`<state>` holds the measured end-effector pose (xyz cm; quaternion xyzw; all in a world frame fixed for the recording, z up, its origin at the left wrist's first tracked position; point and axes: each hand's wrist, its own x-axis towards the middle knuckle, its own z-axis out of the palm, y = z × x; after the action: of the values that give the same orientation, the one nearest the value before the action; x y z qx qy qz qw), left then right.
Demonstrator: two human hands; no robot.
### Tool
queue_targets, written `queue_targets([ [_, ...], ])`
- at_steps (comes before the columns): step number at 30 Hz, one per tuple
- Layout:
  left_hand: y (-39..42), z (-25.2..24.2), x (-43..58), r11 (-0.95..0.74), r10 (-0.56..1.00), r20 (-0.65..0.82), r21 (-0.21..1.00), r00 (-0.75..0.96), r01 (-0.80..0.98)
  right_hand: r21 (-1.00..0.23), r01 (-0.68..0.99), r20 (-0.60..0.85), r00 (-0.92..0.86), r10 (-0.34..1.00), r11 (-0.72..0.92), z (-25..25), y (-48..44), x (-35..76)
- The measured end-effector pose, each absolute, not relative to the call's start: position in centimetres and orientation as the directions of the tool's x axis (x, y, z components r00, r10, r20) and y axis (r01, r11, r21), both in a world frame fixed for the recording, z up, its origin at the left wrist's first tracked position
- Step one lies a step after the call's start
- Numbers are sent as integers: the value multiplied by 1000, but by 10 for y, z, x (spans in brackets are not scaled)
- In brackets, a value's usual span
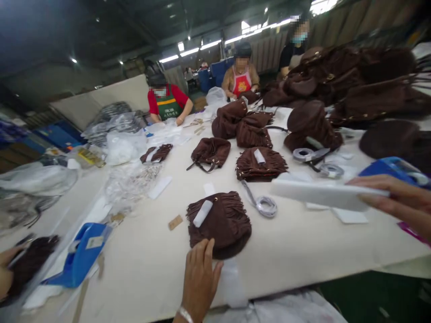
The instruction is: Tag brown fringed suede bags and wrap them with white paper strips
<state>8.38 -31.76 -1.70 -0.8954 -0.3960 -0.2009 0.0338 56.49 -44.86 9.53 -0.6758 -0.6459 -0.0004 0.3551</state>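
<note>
My left hand (199,280) lies with its fingers stretched out, fingertips on the near edge of a brown fringed bag (225,224) on the cream table (303,251). A small white foam piece (202,213) rests on top of that bag. Out to the right, my right hand (400,202) pinches a long flat white foam strip (323,194) and holds it level above the table. More brown fringed bags (261,165) lie further back.
A blue tape dispenser (82,258) stands at near left, another (392,169) behind my right hand. Tape rolls (266,205) lie mid-table. A heap of brown bags (350,80) fills the far right. Another person's hand (8,269) shows at the left edge; three co-workers stand at the far side.
</note>
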Motion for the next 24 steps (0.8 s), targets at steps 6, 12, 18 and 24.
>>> queue_targets([
  [6,-267,-6,85,-677,735,174,231,655,699,-518,732,357,-285,890,442,49,-420,383],
  [12,-235,1,73,-761,631,97,272,769,590,-28,741,540,-554,634,671,-21,-398,323],
  [18,-227,-5,65,-789,592,91,267,801,553,33,841,557,-464,688,540,-57,-379,318],
  [24,-221,-12,59,-821,544,80,258,835,510,74,854,457,-488,743,515,-65,-374,318],
])
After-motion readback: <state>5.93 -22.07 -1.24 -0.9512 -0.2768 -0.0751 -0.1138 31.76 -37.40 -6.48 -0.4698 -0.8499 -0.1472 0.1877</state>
